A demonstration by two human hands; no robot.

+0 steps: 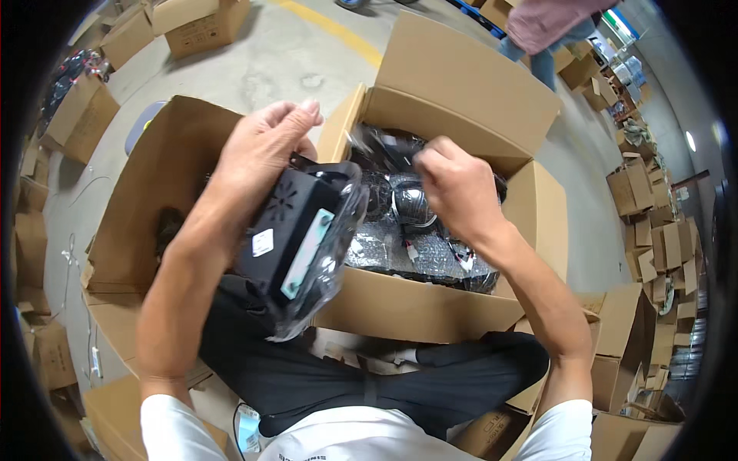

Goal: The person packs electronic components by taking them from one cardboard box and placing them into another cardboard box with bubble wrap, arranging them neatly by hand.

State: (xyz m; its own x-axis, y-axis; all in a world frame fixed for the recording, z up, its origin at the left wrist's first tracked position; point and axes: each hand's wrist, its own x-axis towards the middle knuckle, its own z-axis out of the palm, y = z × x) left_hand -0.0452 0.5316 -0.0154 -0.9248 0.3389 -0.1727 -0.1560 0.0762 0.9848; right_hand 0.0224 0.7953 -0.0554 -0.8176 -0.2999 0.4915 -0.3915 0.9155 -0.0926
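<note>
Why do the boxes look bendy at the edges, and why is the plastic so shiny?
Head view: the fisheye lens curves straight edges near the rim, so the far boxes bow and black corners frame the picture. Light glares off the clear bag around the black device held by the left hand. The right hand looks slightly blurred.

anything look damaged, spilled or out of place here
Nothing stands out as damaged or spilled. The left hand holds a black device in a clear plastic bag; the right hand pinches plastic over the open cardboard box of bagged parts. The boxes scattered on the floor look untidy, nothing more.
</note>
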